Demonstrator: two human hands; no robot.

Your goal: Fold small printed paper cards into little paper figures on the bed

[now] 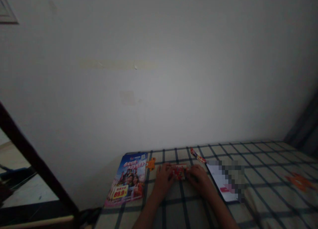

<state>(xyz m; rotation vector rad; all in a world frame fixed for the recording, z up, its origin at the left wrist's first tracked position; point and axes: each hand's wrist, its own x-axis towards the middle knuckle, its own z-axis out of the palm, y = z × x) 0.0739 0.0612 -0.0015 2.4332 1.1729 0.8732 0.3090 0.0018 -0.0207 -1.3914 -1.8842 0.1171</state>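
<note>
A small red-and-white printed piece, like folded paper, is on the checked cloth between my two hands. My left hand closes its fingers on the left edge of the piece. At the opposite edge, my right hand has its fingers bent and pressed to it. The dim light hides the exact fingertips. Left of my left hand is a stack of colourful flyers with a yellow price box. A thin red-and-white printed strip lies beyond my right hand.
A phone or tablet with a lit screen, partly pixelated, lies to the right. The checked cloth with orange figures covers the surface, which meets a pale wall. A dark slanted post stands at the left, and a dark curtain at the right.
</note>
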